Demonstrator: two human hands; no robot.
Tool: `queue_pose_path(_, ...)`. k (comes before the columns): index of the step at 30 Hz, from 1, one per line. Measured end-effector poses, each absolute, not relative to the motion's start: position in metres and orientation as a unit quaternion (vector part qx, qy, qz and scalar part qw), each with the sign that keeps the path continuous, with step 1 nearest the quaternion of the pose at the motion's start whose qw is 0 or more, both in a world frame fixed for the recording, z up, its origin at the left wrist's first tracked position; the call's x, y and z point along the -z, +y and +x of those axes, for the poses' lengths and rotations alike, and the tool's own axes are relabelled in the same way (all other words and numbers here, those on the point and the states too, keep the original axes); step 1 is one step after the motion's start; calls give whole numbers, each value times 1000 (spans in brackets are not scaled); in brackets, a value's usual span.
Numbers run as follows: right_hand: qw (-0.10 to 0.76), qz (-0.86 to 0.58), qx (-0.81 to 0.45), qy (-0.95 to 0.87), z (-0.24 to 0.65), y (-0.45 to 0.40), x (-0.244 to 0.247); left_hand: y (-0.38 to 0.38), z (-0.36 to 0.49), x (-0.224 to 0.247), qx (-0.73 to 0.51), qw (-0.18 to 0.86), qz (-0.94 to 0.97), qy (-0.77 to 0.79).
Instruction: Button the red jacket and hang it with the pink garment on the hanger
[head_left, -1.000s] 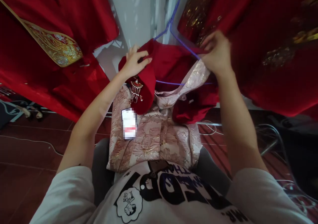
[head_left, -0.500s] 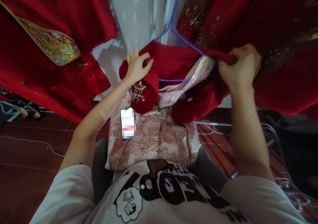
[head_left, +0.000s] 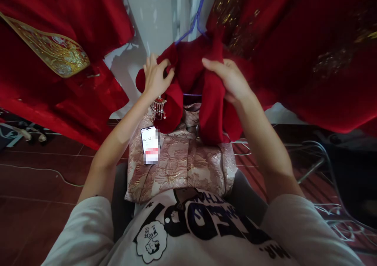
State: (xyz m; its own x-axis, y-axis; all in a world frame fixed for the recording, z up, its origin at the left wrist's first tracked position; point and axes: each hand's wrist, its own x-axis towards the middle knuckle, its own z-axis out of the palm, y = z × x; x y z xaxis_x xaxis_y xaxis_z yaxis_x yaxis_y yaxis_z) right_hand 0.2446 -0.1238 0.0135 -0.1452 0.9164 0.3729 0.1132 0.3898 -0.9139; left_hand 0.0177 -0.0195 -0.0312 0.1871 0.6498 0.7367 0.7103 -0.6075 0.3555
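A red garment [head_left: 191, 57], perhaps a jacket or shawl, hangs over a purple hanger [head_left: 193, 25] above my lap. Its left side is pinched in my left hand [head_left: 159, 77], closed on the cloth near the shoulder. My right hand [head_left: 232, 77] grips the right side, thumb on top of the fabric. A beaded tassel ornament [head_left: 159, 108] dangles on the left front. Under the red cloth, a pink brocade garment [head_left: 176, 167] covers my lap, and a phone [head_left: 150, 145] showing a timer lies on it.
Red garments with gold embroidery [head_left: 63, 55] hang at the left, and another red sequinned garment [head_left: 294, 61] hangs at the right. A dark chair with a metal frame [head_left: 326, 156] stands at the right. A white cable [head_left: 59, 173] runs across the tiled floor [head_left: 38, 211].
My right hand has moved left and inward, bringing the right side of the red garment over the hanger's right arm and the pink collar. My left hand keeps its hold.
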Motion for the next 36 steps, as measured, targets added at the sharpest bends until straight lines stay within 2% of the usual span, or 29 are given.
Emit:
queue_pose_path(2, 526, -392, -351, -668, 244, -124, -7, -26, 15, 30, 444, 26, -774, -451)
queue_pose_path(6, 544, -455, -180, -681, 253, -120, 10, -45, 14, 36, 481, 57, -767, -421)
queue_pose_path(8, 562, -471, -144, -665, 257, -115, 19, -53, 16, 40, 488, 51, -766, -414)
queue_pose_path(12, 559, -458, -159, -672, 251, -107, 31, -61, 28, 42, 457, 0, -787, -413)
queue_pose_path(21, 507, -441, -220, -707, 217, -111, 30, -88, 43, 39, 410, -39, -840, -354)
queue_pose_path(30, 548, -378, -331, -669, 233, -116, 50, -89, 39, 57, 499, -185, -756, -381)
queue_pose_path(36, 595, -347, -292, -664, 233, -125, 63, -98, 32, 55, 489, -214, -767, -356)
